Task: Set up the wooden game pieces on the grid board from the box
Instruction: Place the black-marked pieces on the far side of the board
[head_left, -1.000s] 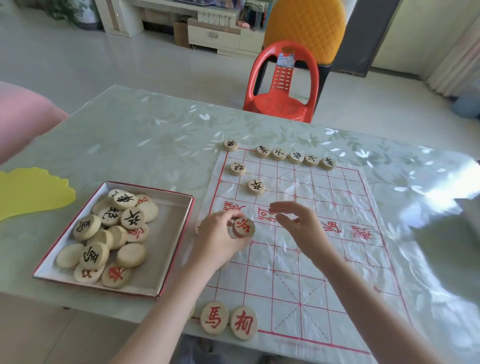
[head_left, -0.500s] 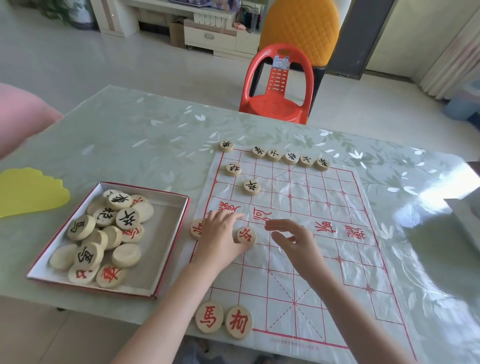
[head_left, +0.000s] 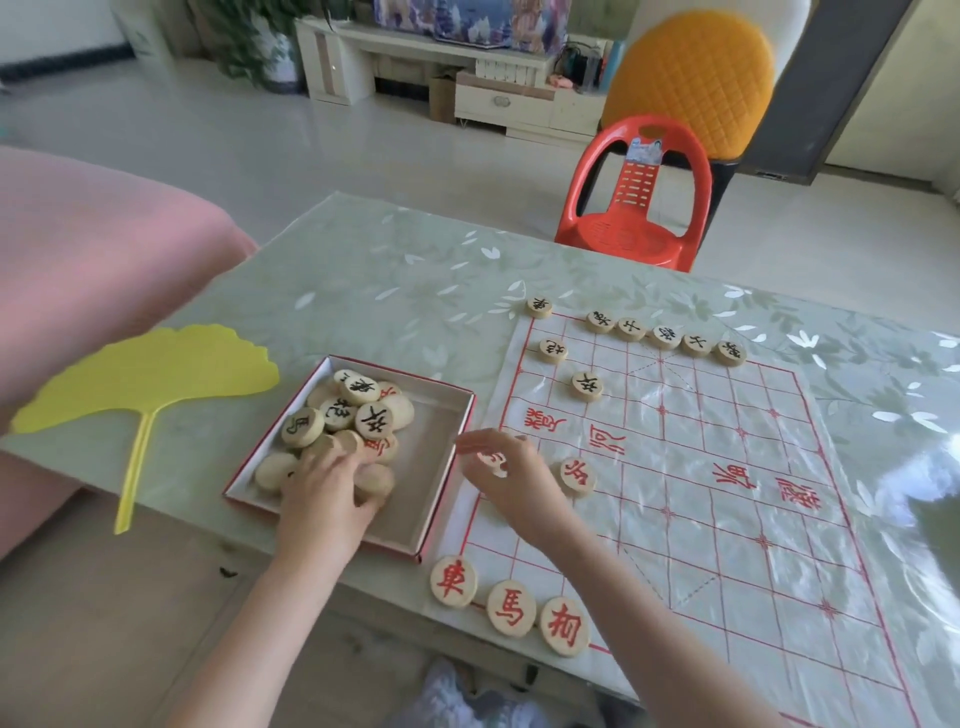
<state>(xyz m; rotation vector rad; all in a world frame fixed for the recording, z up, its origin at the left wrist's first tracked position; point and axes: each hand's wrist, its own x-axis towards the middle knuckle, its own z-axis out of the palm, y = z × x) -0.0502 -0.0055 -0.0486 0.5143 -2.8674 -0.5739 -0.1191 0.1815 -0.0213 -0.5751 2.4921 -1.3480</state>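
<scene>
The left hand (head_left: 324, 486) is now lowered into the box (head_left: 415, 519), where half a second ago it was placed on the grid board (head_left: 727, 493) beside a red-marked piece (head_left: 577, 477). That piece is left flat on a board intersection near the river lettering, and a second red piece (head_left: 493, 460) is partly hidden behind the right hand (head_left: 511, 480) at the board's left edge. The left fingers (head_left: 358, 499) are curled down over the loose wooden game pieces (head_left: 358, 410) heaped in the box; whether one is already pinched cannot be told. The right fingers (head_left: 475, 441) are loosely spread and nothing is held. Three red pieces (head_left: 511, 608) are lined along the near edge and black pieces (head_left: 665, 336) along the far row. It is judged that one placement is finished and the next pickup is begun; many pieces are still unplaced.
</scene>
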